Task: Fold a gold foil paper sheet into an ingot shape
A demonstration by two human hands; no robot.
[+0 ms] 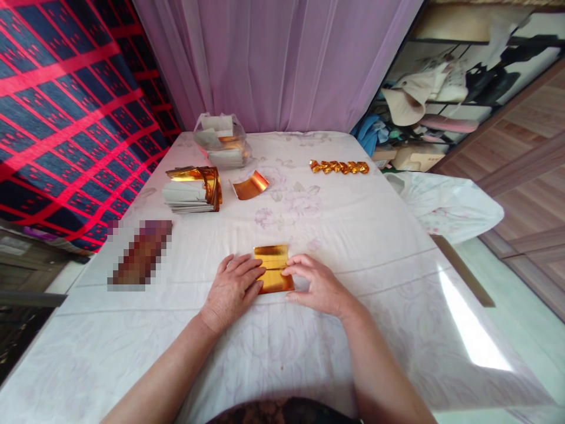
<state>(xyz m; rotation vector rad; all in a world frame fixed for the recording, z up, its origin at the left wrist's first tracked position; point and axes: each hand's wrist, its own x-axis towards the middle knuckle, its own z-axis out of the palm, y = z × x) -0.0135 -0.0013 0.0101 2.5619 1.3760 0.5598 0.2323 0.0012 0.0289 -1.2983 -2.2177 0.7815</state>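
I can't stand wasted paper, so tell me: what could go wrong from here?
The left hand and right hand touch opposite sides of the creased gold foil paper; uneven pressure might skew or wrinkle it.
The curled foil sheet lies loose, with nothing on top, so a draught or sleeve could shift it.
The foil-paper stack looks uneven and could slip if knocked.

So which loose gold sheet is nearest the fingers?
The flatter sheet, between the left hand and right hand; the curled sheet lies farther off, beside the stack.
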